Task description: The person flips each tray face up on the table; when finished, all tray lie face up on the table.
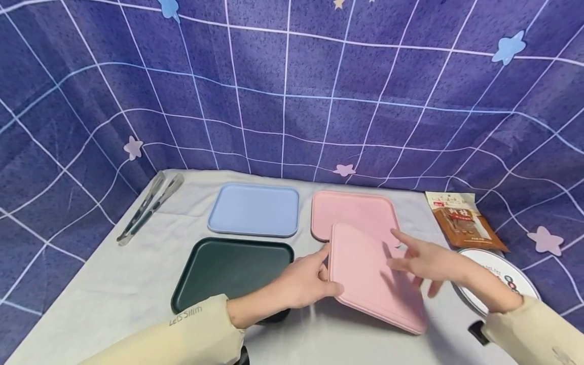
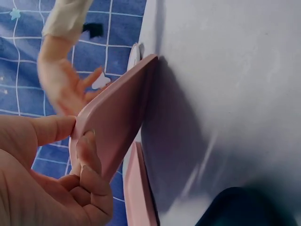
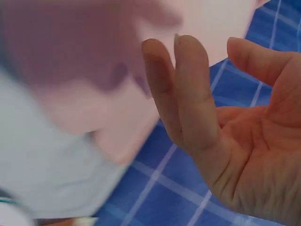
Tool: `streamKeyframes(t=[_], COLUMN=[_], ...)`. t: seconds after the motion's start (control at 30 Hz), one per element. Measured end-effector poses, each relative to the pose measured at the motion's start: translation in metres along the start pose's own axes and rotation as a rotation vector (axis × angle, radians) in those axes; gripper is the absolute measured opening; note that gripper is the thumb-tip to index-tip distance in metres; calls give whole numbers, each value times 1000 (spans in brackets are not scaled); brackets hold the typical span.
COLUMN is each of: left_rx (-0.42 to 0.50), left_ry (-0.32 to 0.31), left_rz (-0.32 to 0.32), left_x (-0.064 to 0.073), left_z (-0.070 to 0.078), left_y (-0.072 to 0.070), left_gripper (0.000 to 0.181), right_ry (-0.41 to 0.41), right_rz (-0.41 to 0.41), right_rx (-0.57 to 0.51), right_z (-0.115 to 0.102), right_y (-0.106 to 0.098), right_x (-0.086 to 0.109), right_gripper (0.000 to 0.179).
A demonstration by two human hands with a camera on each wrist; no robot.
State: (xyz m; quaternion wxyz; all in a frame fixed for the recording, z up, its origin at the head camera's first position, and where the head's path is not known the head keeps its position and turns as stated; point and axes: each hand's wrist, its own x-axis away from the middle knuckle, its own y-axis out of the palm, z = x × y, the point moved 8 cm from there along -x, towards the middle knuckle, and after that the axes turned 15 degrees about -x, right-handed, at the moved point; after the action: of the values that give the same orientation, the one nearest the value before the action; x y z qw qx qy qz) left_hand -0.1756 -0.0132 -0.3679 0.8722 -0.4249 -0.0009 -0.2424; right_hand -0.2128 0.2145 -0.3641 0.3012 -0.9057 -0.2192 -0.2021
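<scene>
In the head view my left hand (image 1: 303, 281) pinches the left edge of a pink tray (image 1: 360, 271), thumb on one side and fingers on the other. This tray is tilted, its left side raised and its far right corner low near the tabletop. It overlaps the front of a second pink tray (image 1: 351, 208) lying behind it. My right hand (image 1: 422, 261) is over the tilted tray's right part, fingers spread and holding nothing. The left wrist view shows the held tray (image 2: 113, 113) edge-on between thumb and fingers. In the right wrist view the right hand's fingers are apart and loosely bent.
A blue tray (image 1: 255, 210) lies at the back, with a dark green tray (image 1: 228, 271) in front of it. Tongs (image 1: 156, 206) lie far left. At right are a brown food packet (image 1: 465, 223) and a round white plate (image 1: 513, 279), partly behind my right forearm.
</scene>
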Motion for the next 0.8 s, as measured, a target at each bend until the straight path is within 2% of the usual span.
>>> streamKeyframes(t=[0.13,0.27,0.37,0.5,0.8], left_rx=[-2,49,105,143,97], left_ry=[-3,-17,-28,-36,-21], left_rz=[33,59,72,87,131], left_x=[0,1,1,2,5], left_z=[6,13,17,22,31], left_y=[-4,-6,-7,-7,-7], left_gripper=[95,92,89,84,71], right_ry=[-39,-36,-24,4,45], right_rz=[-30,-36,-25,-6,20], right_rx=[74,150,232,315,342], right_z=[-46,-77,-93,-104,-106], right_y=[12,25,29,30,30], right_x=[-9,-21,-29,-36,-36], right_gripper=[91,89,71,50,49])
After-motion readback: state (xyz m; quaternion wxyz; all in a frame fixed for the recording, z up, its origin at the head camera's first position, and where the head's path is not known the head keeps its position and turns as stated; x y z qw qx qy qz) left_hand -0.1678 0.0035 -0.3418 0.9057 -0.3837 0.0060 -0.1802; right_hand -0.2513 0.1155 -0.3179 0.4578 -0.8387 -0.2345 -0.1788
